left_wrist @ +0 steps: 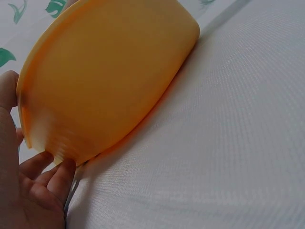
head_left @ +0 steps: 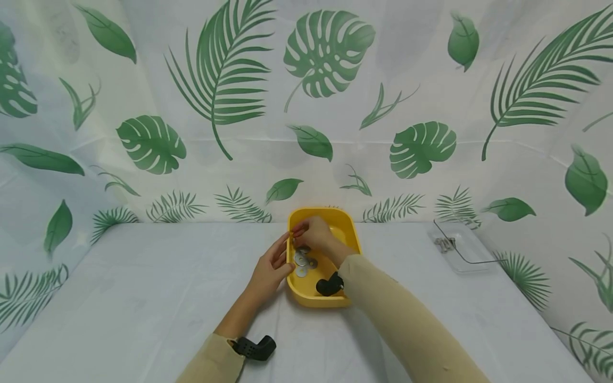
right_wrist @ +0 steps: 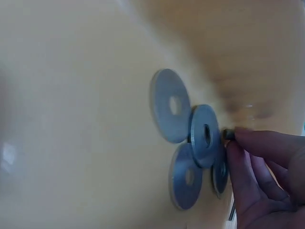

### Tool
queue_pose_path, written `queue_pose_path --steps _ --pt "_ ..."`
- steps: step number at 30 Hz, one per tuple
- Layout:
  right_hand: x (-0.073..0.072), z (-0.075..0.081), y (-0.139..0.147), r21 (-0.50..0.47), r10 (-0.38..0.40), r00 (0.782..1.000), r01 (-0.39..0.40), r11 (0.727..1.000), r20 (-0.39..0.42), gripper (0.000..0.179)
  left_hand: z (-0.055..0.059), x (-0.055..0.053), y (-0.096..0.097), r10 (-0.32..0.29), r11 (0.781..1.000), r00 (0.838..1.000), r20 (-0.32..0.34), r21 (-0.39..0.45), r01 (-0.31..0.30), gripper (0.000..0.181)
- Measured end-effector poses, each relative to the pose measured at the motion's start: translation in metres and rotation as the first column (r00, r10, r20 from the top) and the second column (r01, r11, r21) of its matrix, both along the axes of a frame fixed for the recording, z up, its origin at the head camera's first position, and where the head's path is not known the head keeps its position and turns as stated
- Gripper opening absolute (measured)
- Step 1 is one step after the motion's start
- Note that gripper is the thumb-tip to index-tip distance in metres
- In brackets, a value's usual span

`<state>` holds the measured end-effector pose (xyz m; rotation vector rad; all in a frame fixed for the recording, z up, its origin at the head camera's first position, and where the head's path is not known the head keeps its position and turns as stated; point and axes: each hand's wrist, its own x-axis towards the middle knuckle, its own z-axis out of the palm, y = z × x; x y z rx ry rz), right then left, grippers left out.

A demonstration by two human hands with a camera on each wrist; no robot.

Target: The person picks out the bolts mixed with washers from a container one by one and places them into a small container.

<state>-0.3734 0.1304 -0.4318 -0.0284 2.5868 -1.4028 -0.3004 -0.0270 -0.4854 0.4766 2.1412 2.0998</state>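
Metal piece (right_wrist: 229, 134) in right hand (head_left: 314, 234), beside washers (right_wrist: 198, 144)

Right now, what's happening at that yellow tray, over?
Left hand grips yellow tray. Right hand pinches small metal piece. Washers lie close by, possibly in the way.

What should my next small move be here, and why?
I'd probably lift the small metal piece gently up and away from the washers: your right hand seems to pinch it close beside them, so dragging it sideways could nudge them. Your left hand holds the side of the yellow tray, which should help steady it.
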Motion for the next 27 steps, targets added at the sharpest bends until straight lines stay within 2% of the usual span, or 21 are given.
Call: queue_pose_path --steps 6,12,27 --pt "0.0 -0.001 -0.003 0.016 -0.013 0.999 0.013 1.0 -0.032 0.022 -0.001 0.0 0.0 -0.003 1.0 1.0 -0.005 0.008 0.003 0.077" --pt "0.001 0.001 -0.001 -0.057 0.003 1.0 -0.005 0.998 -0.026 0.025 -0.001 -0.001 0.0 0.0 1.0 1.0 -0.015 0.001 0.0 0.077" --pt "0.006 0.017 0.007 -0.079 0.068 0.996 -0.064 0.995 0.05 0.021 -0.001 -0.002 -0.001 0.001 1.0 1.0 -0.008 -0.016 -0.001 0.077"
